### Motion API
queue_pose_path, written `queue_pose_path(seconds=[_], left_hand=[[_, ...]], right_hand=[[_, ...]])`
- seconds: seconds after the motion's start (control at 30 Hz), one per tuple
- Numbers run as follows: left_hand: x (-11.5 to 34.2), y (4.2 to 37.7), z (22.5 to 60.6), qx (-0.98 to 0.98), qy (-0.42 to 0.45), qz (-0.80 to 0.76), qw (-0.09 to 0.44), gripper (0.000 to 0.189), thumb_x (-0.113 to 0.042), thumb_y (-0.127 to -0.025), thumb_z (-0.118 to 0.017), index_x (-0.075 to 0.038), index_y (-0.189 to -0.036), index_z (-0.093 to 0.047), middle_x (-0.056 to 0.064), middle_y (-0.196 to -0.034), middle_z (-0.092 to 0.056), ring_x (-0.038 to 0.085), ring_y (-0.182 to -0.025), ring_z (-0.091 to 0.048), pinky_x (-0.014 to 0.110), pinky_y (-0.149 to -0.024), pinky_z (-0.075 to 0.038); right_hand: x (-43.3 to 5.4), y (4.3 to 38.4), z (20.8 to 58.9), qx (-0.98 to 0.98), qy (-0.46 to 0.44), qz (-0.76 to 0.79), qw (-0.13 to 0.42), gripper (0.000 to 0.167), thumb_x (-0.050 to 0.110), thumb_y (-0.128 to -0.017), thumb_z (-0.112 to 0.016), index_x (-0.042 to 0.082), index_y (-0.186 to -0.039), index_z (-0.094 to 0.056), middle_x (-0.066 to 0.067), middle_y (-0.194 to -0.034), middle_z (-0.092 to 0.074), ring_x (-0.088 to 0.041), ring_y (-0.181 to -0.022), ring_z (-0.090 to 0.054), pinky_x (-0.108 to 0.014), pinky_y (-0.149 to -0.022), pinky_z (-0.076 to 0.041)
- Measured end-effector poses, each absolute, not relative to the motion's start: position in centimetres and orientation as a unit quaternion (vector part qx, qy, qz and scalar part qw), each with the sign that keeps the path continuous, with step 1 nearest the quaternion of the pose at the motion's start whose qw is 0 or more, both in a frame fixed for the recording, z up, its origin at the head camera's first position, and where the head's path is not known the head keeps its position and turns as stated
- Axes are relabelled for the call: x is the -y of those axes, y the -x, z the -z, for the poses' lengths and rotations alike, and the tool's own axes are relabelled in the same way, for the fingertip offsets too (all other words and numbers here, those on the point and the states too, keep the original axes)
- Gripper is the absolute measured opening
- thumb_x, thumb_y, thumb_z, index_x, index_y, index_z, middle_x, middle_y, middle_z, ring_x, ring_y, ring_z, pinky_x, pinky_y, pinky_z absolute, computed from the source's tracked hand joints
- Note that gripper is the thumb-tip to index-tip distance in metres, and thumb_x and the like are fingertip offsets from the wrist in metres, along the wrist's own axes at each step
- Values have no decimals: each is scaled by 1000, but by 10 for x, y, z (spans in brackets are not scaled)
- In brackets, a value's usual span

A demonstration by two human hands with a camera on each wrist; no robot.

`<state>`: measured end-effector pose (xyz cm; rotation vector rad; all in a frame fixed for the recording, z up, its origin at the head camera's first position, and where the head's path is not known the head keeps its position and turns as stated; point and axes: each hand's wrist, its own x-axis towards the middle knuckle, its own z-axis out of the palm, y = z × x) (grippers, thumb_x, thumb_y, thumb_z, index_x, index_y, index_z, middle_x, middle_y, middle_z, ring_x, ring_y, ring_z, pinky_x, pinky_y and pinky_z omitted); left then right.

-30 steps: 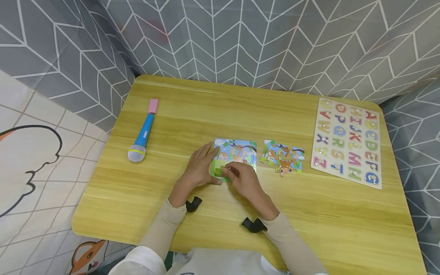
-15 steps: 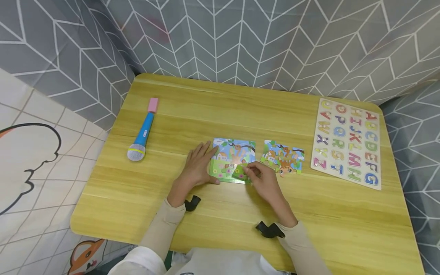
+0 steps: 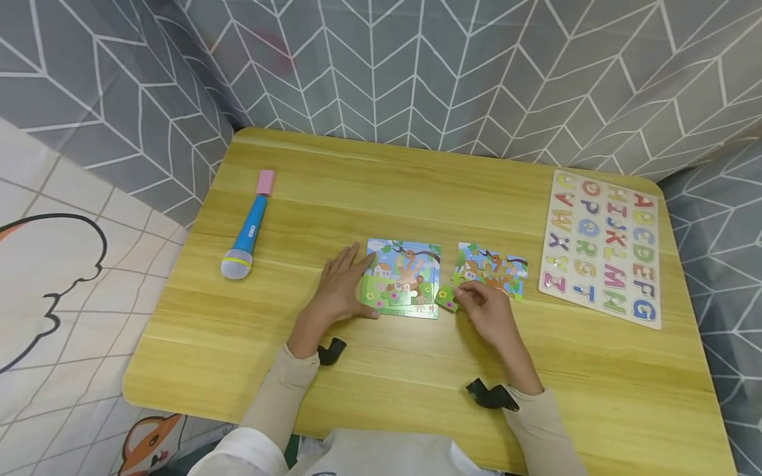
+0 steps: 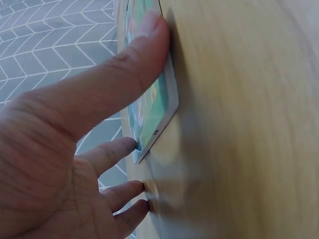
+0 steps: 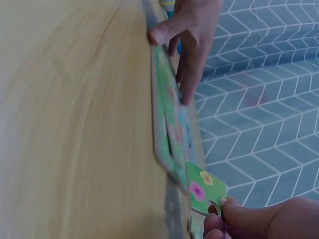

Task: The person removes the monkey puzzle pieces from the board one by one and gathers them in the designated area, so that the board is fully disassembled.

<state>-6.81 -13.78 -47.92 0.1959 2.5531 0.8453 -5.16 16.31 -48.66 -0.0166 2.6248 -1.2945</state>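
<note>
A square picture puzzle board (image 3: 419,311) lies flat in the middle of the table, showing a tree branch, a house and a flowered meadow. My left hand (image 3: 338,287) rests along its left side, fingers spread. In the left wrist view the thumb (image 4: 117,72) lies over the board's edge. My right hand (image 3: 491,311) pinches a green puzzle piece (image 3: 446,299) between thumb and fingers, just off the board's lower right edge. Pink and yellow flowers on this green piece show in the right wrist view. Beyond the right hand lie several interlocked puzzle pieces (image 3: 476,258), partly covered by it.
An alphabet board (image 3: 601,248) with coloured letters lies on the right of the table. At the left are a blue toy microphone (image 3: 245,238) and a pink block (image 3: 265,182). Patterned grey curtains (image 3: 393,73) hang behind the table.
My right hand has moved from over the puzzle board to its right, lifting the green puzzle piece off it. My left hand stays at the board's left side, shifting slightly left with it.
</note>
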Motion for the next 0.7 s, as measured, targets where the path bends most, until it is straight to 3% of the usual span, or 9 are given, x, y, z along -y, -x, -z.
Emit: queue_pose_path(seconds=[0.27,0.7], left_hand=[[139,69,479,-927,-73,-294,222,123,-37,-63,-95,-19,-161,-23,14,-171,-1,36,-159,1,61,-128,2],[141,68,482,-929,-83,-290,215,123,-40,-63,-94,-19,-161,-23,14,-171,-2,37,-159,-1,62,-128,0]], right_hand=[[-175,48,492,-910,-12,397,120,24,22,-98,-66,0,-103,-74,-13,-87,-72,-13,-74,-57,-20,-66,-47],[-172,46,493,-915,-25,392,97,18,22,-95,-71,6,-101,-75,-11,-85,-70,-16,-74,-60,-20,-66,-48]])
